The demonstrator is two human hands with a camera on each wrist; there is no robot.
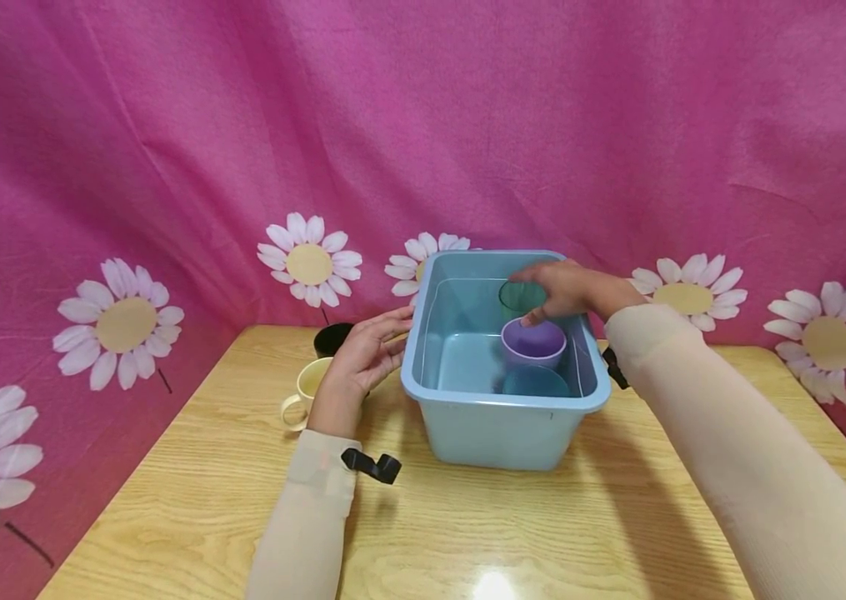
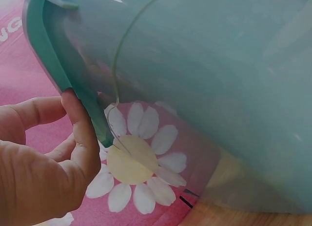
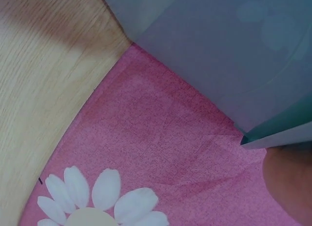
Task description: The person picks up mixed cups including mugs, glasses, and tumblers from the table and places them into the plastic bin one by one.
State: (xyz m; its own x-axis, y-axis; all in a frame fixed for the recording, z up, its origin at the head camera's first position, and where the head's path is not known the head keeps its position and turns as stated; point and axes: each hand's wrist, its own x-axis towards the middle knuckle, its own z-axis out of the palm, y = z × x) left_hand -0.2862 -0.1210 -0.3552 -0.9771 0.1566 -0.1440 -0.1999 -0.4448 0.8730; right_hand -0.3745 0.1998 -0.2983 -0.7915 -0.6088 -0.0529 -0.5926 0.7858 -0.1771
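A light blue plastic tub (image 1: pixel 501 433) stands on the table. Inside it, toward the right, are a purple cup (image 1: pixel 533 340), a dark teal cup (image 1: pixel 537 382) and a green cup (image 1: pixel 522 297). My left hand (image 1: pixel 372 354) is at the tub's left rim; the left wrist view shows its fingertips (image 2: pixel 73 101) touching the rim's edge. Over the right rim reaches my right hand (image 1: pixel 561 287), fingers spread above the green cup and thumb by the purple cup's far edge. I see no grip on either cup. In the right wrist view, only part of the hand (image 3: pixel 290 182) shows.
Left of the tub, partly behind my left hand, stand a pale yellow mug (image 1: pixel 312 379) and a black cup (image 1: pixel 332 337). A pink cloth (image 1: pixel 423 125) with white flowers hangs behind the wooden table (image 1: pixel 190 500).
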